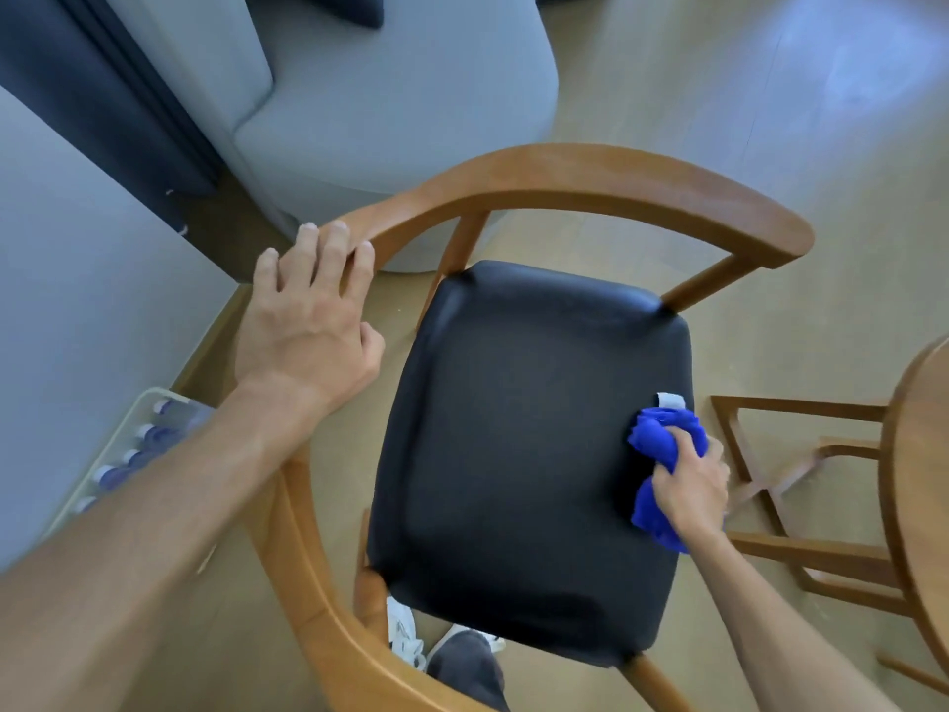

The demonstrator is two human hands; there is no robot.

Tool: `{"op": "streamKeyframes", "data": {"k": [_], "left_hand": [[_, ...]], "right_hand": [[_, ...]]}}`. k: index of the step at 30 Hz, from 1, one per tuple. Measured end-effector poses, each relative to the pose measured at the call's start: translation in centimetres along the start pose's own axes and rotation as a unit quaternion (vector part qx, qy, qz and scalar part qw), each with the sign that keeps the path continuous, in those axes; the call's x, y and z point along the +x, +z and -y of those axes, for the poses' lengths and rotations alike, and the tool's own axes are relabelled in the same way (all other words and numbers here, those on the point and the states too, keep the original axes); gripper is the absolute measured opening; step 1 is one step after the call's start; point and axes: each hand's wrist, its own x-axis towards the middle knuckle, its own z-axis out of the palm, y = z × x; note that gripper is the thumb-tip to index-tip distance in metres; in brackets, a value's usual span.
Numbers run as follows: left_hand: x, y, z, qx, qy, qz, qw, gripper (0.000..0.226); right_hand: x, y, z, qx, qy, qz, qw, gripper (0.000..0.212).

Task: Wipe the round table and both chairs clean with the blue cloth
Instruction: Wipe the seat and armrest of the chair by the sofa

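A wooden chair [590,179] with a curved back rail and a black padded seat [518,444] stands below me. My right hand [693,485] grips the bunched blue cloth [660,436] and presses it on the seat's right edge; a small white tag shows at the cloth's top. My left hand [308,331] rests on the curved rail at the left with its fingers spread over the wood. The round wooden table [919,454] shows only as an edge at the far right, with its wooden base frame [785,475] under it.
A grey sofa [359,95] stands behind the chair. A grey wall and dark curtain [102,110] are on the left. A white tray with several bottles [128,454] lies on the floor by the wall. My feet [441,650] are beneath the seat's near edge.
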Motion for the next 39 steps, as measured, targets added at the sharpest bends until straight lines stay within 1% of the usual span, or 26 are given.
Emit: {"op": "streamKeyframes", "data": {"k": [1,3,5,6,7,8,9,10,11,12,14,17,21,23,24,26,27,28,29,31,32,33,34,35,37,39], "left_hand": [[0.0,0.0,0.1,-0.001,0.003,-0.001,1.0,0.068],[0.5,-0.1,0.2,0.009,0.013,0.002,1.0,0.067],[2.0,-0.3,0.2,0.014,0.007,0.005,1.0,0.063],[3.1,-0.3,0.1,0.005,0.0,0.006,1.0,0.06],[4.3,-0.3,0.0,-0.004,-0.008,0.015,1.0,0.059],[5.6,-0.2,-0.2,-0.009,-0.016,0.031,0.999,0.06],[6.8,0.0,-0.3,-0.006,-0.023,0.048,0.999,0.063],[7.9,0.2,-0.4,-0.001,-0.028,0.063,0.998,0.066],[8.9,0.5,-0.6,0.005,-0.029,0.074,0.997,0.068],[9.7,0.8,-0.8,0.01,-0.028,0.081,0.996,0.069],[10.9,1.3,-1.5,0.013,-0.03,0.086,0.996,0.07],[11.8,1.8,-2.7,0.024,-0.046,0.071,0.996,0.074],[12.7,2.0,-3.6,-0.001,-0.061,0.061,0.996,0.075],[13.1,1.6,-4.0,-0.012,-0.065,0.062,0.996,0.073],[13.0,1.4,-4.1,-0.016,-0.064,0.067,0.996,0.072],[12.8,1.2,-4.2,-0.015,-0.064,0.067,0.996,0.072],[12.7,1.1,-4.2,-0.014,-0.064,0.066,0.996,0.071],[12.7,0.9,-4.2,-0.015,-0.064,0.067,0.996,0.072],[12.7,0.8,-4.2,-0.014,-0.065,0.069,0.995,0.072],[12.7,0.8,-4.2,-0.013,-0.066,0.069,0.995,0.072],[12.7,0.8,-4.2,-0.012,-0.065,0.068,0.995,0.072],[12.7,0.9,-4.2,-0.01,-0.065,0.067,0.996,0.072],[12.7,0.9,-4.2,-0.01,-0.065,0.066,0.996,0.072],[12.7,0.9,-4.3,-0.01,-0.066,0.066,0.996,0.072],[12.7,0.9,-4.3,-0.013,-0.067,0.065,0.995,0.072],[12.7,1.0,-4.3,-0.013,-0.068,0.065,0.995,0.071]], "right_hand": [[0.0,0.2,0.4,0.047,0.027,-0.001,0.999,0.039],[-0.3,1.7,3.2,0.096,0.073,-0.004,0.993,0.036],[-1.7,3.2,8.1,0.126,0.107,-0.005,0.986,0.041],[-2.7,4.1,10.9,0.12,0.069,-0.008,0.99,0.045],[-4.0,4.8,13.6,0.109,-0.008,-0.01,0.994,0.047],[-5.4,5.3,15.9,0.089,-0.112,-0.005,0.99,0.05],[-6.6,5.7,17.4,0.045,-0.226,0.014,0.973,0.052],[-7.4,6.3,18.0,-0.013,-0.326,0.04,0.944,0.056],[-7.8,6.9,17.9,-0.063,-0.387,0.064,0.918,0.059],[-7.6,7.2,17.4,-0.095,-0.408,0.082,0.904,0.06],[-6.0,7.2,15.3,-0.124,-0.388,0.084,0.909,0.062],[-3.9,6.6,12.4,-0.128,-0.349,0.078,0.925,0.063],[-3.4,6.1,12.9,-0.101,-0.355,0.102,0.924,0.062],[-2.2,5.5,12.9,-0.032,-0.364,0.13,0.922,0.063],[-1.4,4.8,12.6,0.025,-0.353,0.171,0.919,0.064],[0.5,3.2,11.8,0.156,-0.307,0.25,0.905,0.067],[1.5,2.5,11.4,0.2,-0.28,0.289,0.893,0.07],[2.5,1.9,11.1,0.218,-0.254,0.301,0.893,0.075],[3.4,1.4,10.8,0.215,-0.23,0.287,0.905,0.081],[4.8,0.8,10.0,0.198,-0.159,0.205,0.945,0.089],[5.1,0.6,9.7,0.216,-0.105,0.176,0.955,0.089],[5.0,0.6,9.7,0.239,-0.063,0.166,0.955,0.087],[4.8,0.7,9.8,0.243,-0.043,0.166,0.955,0.084],[4.3,0.9,10.1,0.21,-0.046,0.166,0.962,0.084],[3.3,1.6,10.7,0.106,-0.067,0.157,0.98,0.092],[3.0,2.2,11.0,0.06,-0.059,0.137,0.987,0.094]]}}
